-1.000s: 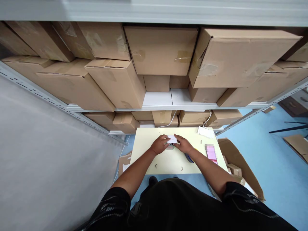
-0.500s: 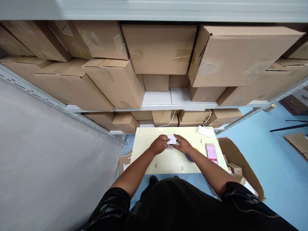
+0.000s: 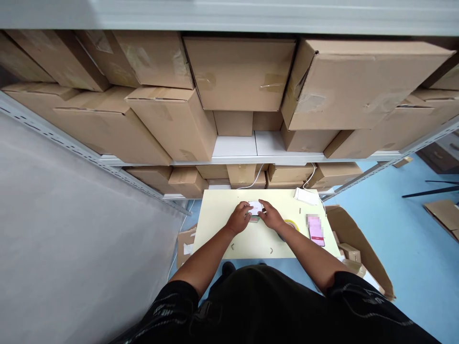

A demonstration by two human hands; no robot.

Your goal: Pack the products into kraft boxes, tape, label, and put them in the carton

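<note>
Between my hands, over the middle of a pale yellow table (image 3: 218, 210), is a small box with a white label-like top (image 3: 255, 207); a greenish, pinkish side shows below the white. My left hand (image 3: 239, 218) grips its left edge, with the thumb on the white face. From the right, my right hand (image 3: 271, 216) holds the opposite edge between thumb and fingers. Whether the white piece is a label or part of the box is too small to tell. A roll of tape with a yellow rim (image 3: 293, 224) lies partly hidden under my right forearm.
A phone with a pink screen (image 3: 315, 230) lies on the table's right side, near a white stack (image 3: 306, 196) at the back corner. Shelves (image 3: 236, 160) of cardboard boxes rise behind. An open carton (image 3: 373, 253) of small boxes stands right; a grey wall (image 3: 89, 229) is left.
My forearms have shifted slightly, and more of the tape roll shows beside my right arm. Both hands keep their hold, with the white face tilted a little differently.
</note>
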